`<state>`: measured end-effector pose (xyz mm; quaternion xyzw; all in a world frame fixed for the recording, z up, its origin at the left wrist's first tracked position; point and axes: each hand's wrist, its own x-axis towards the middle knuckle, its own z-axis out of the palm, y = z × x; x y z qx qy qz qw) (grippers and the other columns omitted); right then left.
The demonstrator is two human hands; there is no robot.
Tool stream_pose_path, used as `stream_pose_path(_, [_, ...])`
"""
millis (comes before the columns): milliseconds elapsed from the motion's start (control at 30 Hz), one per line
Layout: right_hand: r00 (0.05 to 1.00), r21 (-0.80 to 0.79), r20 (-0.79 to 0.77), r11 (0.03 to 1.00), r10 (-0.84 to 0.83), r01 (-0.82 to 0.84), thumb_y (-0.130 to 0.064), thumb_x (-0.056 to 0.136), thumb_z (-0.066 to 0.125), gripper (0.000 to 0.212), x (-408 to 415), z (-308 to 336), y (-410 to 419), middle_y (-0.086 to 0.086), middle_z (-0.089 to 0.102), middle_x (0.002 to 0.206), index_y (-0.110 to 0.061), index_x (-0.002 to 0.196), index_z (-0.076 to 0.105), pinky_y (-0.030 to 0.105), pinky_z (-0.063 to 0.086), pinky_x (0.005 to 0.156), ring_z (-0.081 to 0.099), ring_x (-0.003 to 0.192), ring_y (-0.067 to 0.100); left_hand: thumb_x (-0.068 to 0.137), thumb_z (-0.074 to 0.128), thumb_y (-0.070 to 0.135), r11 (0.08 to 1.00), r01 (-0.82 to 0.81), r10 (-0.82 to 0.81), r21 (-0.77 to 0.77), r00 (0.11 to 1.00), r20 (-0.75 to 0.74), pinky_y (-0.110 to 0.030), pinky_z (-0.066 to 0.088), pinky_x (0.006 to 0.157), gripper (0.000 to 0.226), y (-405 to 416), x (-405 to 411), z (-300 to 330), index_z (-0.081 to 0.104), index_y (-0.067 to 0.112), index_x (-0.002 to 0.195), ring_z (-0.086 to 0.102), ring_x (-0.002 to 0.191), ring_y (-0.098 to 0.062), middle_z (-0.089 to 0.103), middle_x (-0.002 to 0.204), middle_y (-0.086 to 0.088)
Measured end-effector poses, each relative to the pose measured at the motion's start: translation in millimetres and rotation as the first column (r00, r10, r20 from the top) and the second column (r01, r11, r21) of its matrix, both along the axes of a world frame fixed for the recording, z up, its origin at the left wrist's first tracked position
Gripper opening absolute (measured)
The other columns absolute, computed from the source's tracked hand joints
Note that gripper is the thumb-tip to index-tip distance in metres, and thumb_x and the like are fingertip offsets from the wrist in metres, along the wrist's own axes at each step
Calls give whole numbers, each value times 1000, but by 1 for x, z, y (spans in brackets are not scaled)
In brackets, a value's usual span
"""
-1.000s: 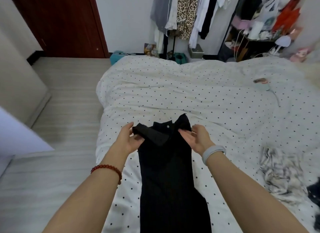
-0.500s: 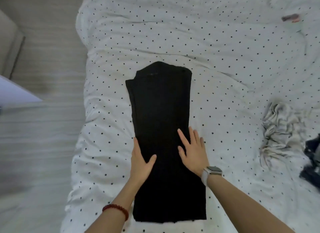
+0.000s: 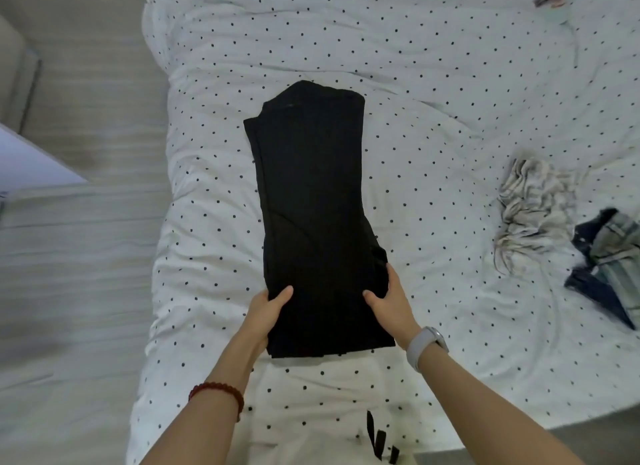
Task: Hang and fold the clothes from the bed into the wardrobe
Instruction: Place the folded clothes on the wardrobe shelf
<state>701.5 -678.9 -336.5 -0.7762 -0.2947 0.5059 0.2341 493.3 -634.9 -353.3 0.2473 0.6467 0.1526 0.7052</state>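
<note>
Here, one long black garment folded into a narrow strip (image 3: 311,201) lies flat on the middle of the bed, its far end pointing up the mattress and its near end close to the person. Two bare hands hold its near end: the left hand (image 3: 265,314) grips the left edge with the thumb on top of the cloth and the fingers tucked under it, and the right hand (image 3: 389,303) grips the right edge likewise, thumb over the fabric and fingers along and beneath the side. The left wrist carries one bracelet of dark red beads (image 3: 218,393); the right wrist carries one watch with a pale grey band (image 3: 424,347). Two more pieces of clothing lie crumpled well apart to the right: one cream and grey streaked garment (image 3: 530,205), and just beside it, at the frame edge, one dark blue and pale plaid garment (image 3: 609,260). One small pinkish object (image 3: 549,0) sits at the far right of the bed, too blurred to name. The surface is a white quilt with small black dots (image 3: 433,118), rumpled into soft creases. Left of the bed runs a pale grey wood-grain floor (image 3: 79,256), with the corner of a white panel (image 3: 24,159) jutting in from the left edge.
</note>
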Motion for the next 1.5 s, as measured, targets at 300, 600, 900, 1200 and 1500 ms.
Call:
stream_pose_path(300, [996, 84, -10, 992, 93, -91, -10, 93, 52, 77, -24, 29, -81, -2, 25, 152, -24, 150, 2, 24, 31, 102, 34, 135, 21, 95, 54, 23, 991, 122, -114, 59, 986, -122, -38, 49, 91, 46, -72, -35, 30, 40, 6, 134, 55, 109, -26, 52, 130, -11])
stream_pose_path(600, [946, -89, -119, 945, 303, -314, -13, 92, 55, 73, -28, 28, -201, 3, 32, 150, -22, 150, 11, 32, 34, 109, 38, 133, 22, 92, 59, 15, 993, 18, -33, -114, 991, -131, -40, 49, 82, 57, -215, -58, 46, 30, 8, 141, 56, 100, -28, 50, 130, -16])
stream_pose_path(900, [915, -27, -396, 995, 82, -100, -3, 92, 52, 50, -27, 67, -226, 2, 50, 132, -23, 137, 44, 35, 52, 89, 56, 111, 22, 94, 48, 10, 999, -37, 37, 1, 998, -46, -36, 52, 68, 33, -243, -77, 85, 55, 24, 123, 61, 98, -27, 58, 124, -11])
stream_pose_path(1200, [732, -16, -632, 949, -253, 314, 4, 95, 39, 26, -41, 120, -111, 14, 60, 99, -5, 110, 58, 21, 54, 53, 66, 77, 20, 90, 45, 5, 864, -470, 502, -178, 784, 365, -34, 59, 56, 18, -132, -85, 134, 61, -4, 92, 68, 75, -30, 65, 89, -20])
stream_pose_path(1500, [576, -159, -644, 824, -504, 543, -9, 97, 38, 26, -54, 115, 34, 18, 52, 100, -1, 121, 42, 35, 52, 75, 58, 89, 28, 93, 42, 6, 882, -439, 470, -171, 806, 360, -44, 46, 93, 7, 15, -63, 101, 48, 3, 95, 53, 108, -33, 53, 110, -23])
